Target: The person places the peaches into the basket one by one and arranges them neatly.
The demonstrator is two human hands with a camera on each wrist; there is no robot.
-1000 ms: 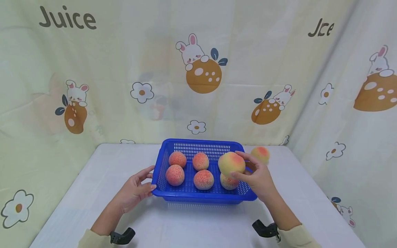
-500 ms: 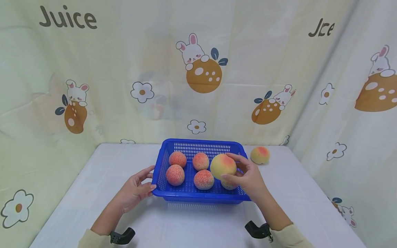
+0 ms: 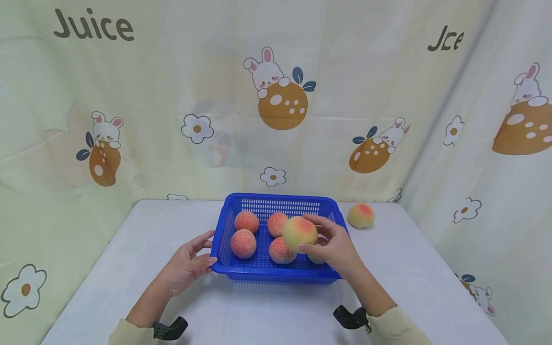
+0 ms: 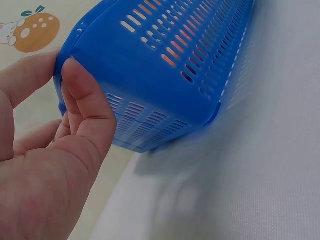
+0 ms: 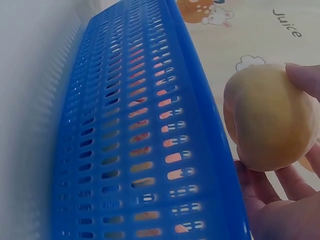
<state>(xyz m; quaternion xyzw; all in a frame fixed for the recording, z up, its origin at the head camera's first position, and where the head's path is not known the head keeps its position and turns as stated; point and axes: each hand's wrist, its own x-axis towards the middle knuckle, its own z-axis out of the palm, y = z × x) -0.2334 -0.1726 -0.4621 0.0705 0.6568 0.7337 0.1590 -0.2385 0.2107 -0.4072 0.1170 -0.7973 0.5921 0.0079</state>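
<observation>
A blue plastic basket point(image 3: 280, 275) with slotted walls stands on the table, holding several red-speckled peaches point(image 3: 243, 243). My left hand point(image 3: 187, 266) pinches its left rim between thumb and fingers, as the left wrist view shows close up. Over the basket my right hand point(image 3: 338, 247) grips a yellow peach point(image 3: 297, 233) with a red blush, thumb below and fingers behind. This peach overlaps two of the speckled ones in the head view, and the hand partly hides another at the right. In the right wrist view the yellow peach point(image 5: 270, 117) appears above the basket's rim.
A second yellow peach point(image 3: 361, 215) sits on the white table point(image 3: 276, 316), just right of the basket's far corner. Behind the table hangs a pale curtain point(image 3: 224, 86) printed with rabbits, fruit and flowers. A black band point(image 3: 170, 329) circles each wrist.
My right hand has moved left over the basket with the yellow peach, from the right end toward the middle. The left hand and the basket have stayed in place.
</observation>
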